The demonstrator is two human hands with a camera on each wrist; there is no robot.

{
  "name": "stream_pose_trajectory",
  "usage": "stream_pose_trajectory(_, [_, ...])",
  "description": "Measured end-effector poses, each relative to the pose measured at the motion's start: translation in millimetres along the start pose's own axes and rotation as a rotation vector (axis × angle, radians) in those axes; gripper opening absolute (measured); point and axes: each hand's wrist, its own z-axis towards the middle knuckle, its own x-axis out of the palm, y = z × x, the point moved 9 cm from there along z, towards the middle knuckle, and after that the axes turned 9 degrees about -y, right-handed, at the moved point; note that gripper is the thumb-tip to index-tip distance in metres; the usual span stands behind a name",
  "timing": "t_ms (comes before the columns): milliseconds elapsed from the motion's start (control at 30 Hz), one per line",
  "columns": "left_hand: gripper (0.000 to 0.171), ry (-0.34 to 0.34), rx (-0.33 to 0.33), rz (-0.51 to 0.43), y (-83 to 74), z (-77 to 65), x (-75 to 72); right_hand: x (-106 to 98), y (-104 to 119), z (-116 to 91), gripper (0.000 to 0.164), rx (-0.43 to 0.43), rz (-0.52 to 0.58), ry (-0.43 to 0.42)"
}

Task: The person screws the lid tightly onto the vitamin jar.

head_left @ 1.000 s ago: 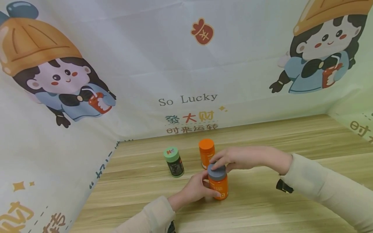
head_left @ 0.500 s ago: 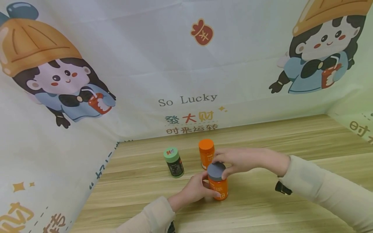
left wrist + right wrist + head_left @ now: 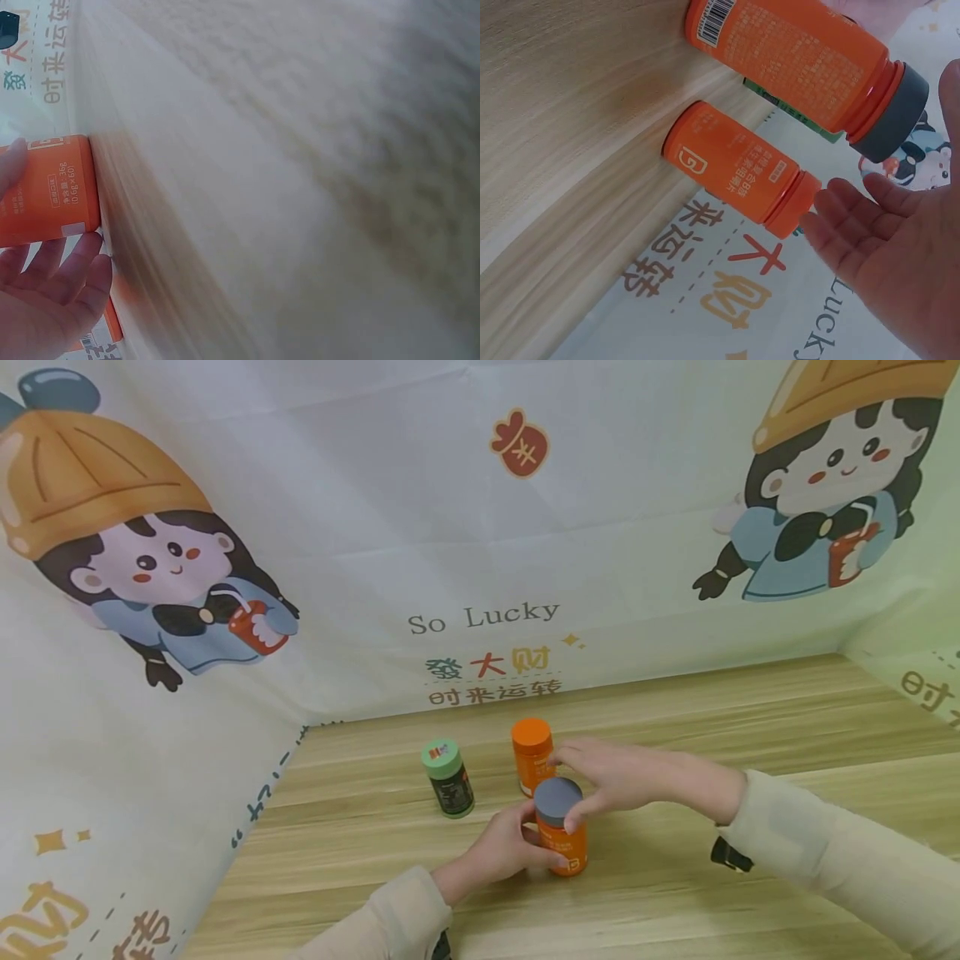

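Observation:
An orange pill bottle with a grey lid [image 3: 558, 802] stands upright on the wood-grain table. My left hand [image 3: 498, 845] holds its body low down, thumb on the near side; the left wrist view shows the fingers [image 3: 71, 274] along the other side of the orange wall [image 3: 49, 191]. My right hand [image 3: 626, 775] is spread beside the lid, its thumb overlapping the lid's edge in the head view. In the right wrist view its fingers [image 3: 855, 225] are extended and hold nothing. Just behind stands a second orange bottle with an orange cap [image 3: 735, 161], near those fingertips.
A dark bottle with a green lid [image 3: 442, 758] stands to the left of the orange ones. Behind the table [image 3: 315, 860] hangs a printed white cloth [image 3: 360, 527], which also runs along the left and right sides.
My right hand was on the grey lid; its fingers have lifted off the top and spread toward the far side. The left hand and the bottles have stayed in place.

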Motion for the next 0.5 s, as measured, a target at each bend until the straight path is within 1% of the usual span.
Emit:
stream_pose_trajectory(67, [0.054, 0.0, 0.004, 0.009, 0.2, 0.4, 0.4, -1.5, 1.8, -0.9, 0.078, -0.045, 0.038, -0.006])
stream_pose_trajectory(100, [0.054, 0.0, 0.005, 0.009, 0.5, 0.5, 0.6, -2.3, 2.9, -1.4, 0.078, -0.071, 0.063, -0.007])
stream_pose_trajectory(200, [0.054, 0.001, 0.005, 0.001, 1.0, 0.5, 0.9, -4.3, 6.7, -3.3, 0.066, -0.152, 0.159, 0.005])
stream_pose_trajectory(267, [0.054, 0.0, 0.002, -0.007, 1.6, 0.3, 1.0, -4.2, 7.5, -5.2, 0.057, -0.18, 0.241, 0.026])
stream_pose_trajectory(333, [0.054, 0.002, 0.001, -0.016, 1.6, -0.1, 1.1, -3.5, 6.2, -6.6, 0.051, -0.176, 0.323, 0.048])
stream_pose_trajectory(400, [0.054, 0.002, 0.002, -0.025, 1.4, -0.4, 0.9, -2.8, 4.2, -7.6, 0.049, -0.159, 0.388, 0.06])
stream_pose_trajectory(433, [0.055, 0.002, 0.004, -0.027, 1.2, -0.6, 0.9, -2.6, 3.2, -8.0, 0.049, -0.152, 0.402, 0.061])
stream_pose_trajectory(500, [0.055, 0.003, 0.005, -0.025, 0.7, -0.7, 0.9, -2.8, 2.4, -8.1, 0.047, -0.153, 0.393, 0.052])
